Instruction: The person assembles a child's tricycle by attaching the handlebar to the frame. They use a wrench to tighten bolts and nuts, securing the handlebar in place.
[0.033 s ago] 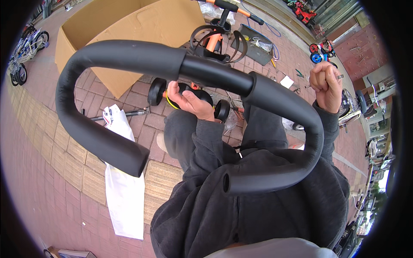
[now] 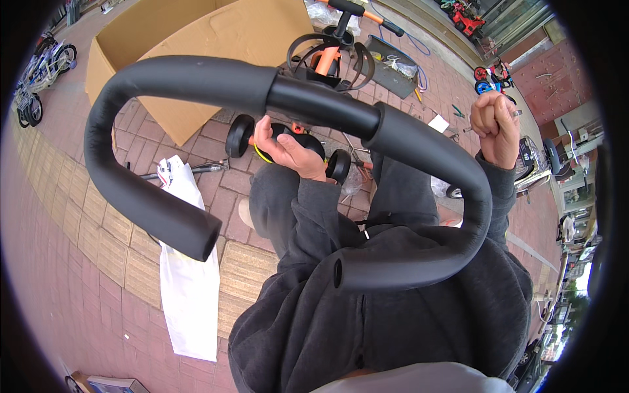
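A thick, curved black foam-padded bar spans the view in front of both hands, with a bare glossy section near its middle. Neither hand is seen gripping it, and what supports it does not show. Behind the bar, my left hand is open, its palm turned up and fingers loosely bent. It is close to the black wheels and black seat-like part of an orange and black child's tricycle. At the right, raised, my right hand is closed around a thin metal piece, mostly hidden by the fingers.
A large open cardboard box stands at far left. A dark grey tray of small parts lies beyond the tricycle, with pliers on the paving. A white plastic bag lies at left. Bicycles stand at the edge.
The padded bar has shifted slightly up and left in view. Both hands keep nearly the same pose.
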{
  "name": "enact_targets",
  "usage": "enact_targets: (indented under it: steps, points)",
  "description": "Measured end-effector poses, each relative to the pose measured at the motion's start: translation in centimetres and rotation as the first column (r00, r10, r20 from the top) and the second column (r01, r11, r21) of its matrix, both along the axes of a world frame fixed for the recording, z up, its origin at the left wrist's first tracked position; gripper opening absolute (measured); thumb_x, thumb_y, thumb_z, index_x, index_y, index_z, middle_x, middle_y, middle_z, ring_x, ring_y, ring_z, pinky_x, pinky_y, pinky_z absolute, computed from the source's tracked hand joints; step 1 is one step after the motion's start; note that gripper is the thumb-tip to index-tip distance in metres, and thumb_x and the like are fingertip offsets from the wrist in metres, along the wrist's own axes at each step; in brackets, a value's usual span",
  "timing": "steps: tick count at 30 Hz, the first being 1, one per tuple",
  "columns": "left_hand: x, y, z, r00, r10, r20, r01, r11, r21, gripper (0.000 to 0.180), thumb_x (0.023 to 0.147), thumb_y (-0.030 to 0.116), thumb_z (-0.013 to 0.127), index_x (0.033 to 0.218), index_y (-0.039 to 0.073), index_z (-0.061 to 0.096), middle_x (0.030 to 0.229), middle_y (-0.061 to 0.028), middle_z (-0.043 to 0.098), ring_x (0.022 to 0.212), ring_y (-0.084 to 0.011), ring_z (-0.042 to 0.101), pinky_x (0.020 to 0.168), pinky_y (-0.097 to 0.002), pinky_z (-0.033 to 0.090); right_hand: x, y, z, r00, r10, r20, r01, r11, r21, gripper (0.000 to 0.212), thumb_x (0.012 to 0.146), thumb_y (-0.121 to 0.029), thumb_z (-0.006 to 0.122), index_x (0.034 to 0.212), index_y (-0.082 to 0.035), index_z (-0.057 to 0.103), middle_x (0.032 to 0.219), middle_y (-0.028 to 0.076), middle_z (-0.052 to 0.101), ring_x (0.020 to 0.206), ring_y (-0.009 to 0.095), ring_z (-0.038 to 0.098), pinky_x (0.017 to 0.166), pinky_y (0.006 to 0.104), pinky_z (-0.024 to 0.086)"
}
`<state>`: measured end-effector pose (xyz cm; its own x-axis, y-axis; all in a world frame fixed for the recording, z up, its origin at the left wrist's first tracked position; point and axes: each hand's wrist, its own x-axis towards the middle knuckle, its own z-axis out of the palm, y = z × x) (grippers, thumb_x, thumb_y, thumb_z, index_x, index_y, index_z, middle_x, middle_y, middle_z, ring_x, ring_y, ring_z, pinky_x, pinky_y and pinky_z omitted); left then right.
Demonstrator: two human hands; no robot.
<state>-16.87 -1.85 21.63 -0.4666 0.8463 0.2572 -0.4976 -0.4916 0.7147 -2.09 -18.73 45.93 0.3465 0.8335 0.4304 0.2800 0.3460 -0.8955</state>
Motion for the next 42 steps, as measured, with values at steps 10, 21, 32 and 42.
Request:
enact_targets:
  steps: [10,21,32,42]
  points:
    - [0.1,-0.9,-1.1,0.991,0.112,-0.077,-0.121,0.984,-0.131,0.030,0.093,0.025,0.037,0.108,-0.001,0.043,0.099,-0.0095,0.047,0.088,-0.0184,0.048,0.083,-0.0293,0.037,12.2,3.4,-9.4,0.744,0.068,-0.664,-0.200,0.972,-0.124,0.028,0.092,-0.024,0.046,0.087,0.002,0.054,0.051,-0.004,0.028,0.048,0.007,0.027,0.042,0.0214,0.024]
    - [4.7,-8.3,-9.2,0.969,-0.143,-0.201,0.032,0.881,-0.473,0.019,0.092,0.023,0.044,0.080,0.009,0.049,0.070,0.0016,0.048,0.059,-0.0056,0.042,0.055,-0.0208,0.035,24.9,15.6,-38.1,0.534,-0.484,-0.693,-0.153,0.751,-0.642,0.016,0.083,-0.014,0.048,0.087,-0.001,0.057,0.053,0.000,0.035,0.044,0.013,0.033,0.039,0.0284,0.028]
    - [10.1,-10.0,-13.5,0.724,-0.632,-0.275,0.213,0.585,-0.783,0.015,0.092,0.017,0.047,0.094,0.004,0.053,0.072,-0.0013,0.054,0.061,-0.0077,0.048,0.056,-0.0209,0.040,30.4,26.5,-60.6,0.849,-0.486,-0.208,0.171,0.625,-0.762,0.032,0.067,-0.008,0.064,0.099,-0.005,0.064,0.061,0.004,0.053,0.042,0.013,0.043,0.039,0.0311,0.033]
    - [13.0,-11.3,-16.3,0.675,-0.722,-0.149,0.258,0.421,-0.870,0.018,0.091,0.020,0.049,0.097,0.003,0.055,0.075,-0.0013,0.054,0.064,-0.0074,0.049,0.059,-0.0210,0.041,30.0,29.3,-63.8,0.963,-0.206,-0.175,0.003,0.653,-0.757,0.024,0.061,-0.006,0.071,0.082,0.002,0.063,0.070,0.009,0.062,0.066,0.019,0.059,0.059,0.0313,0.044]
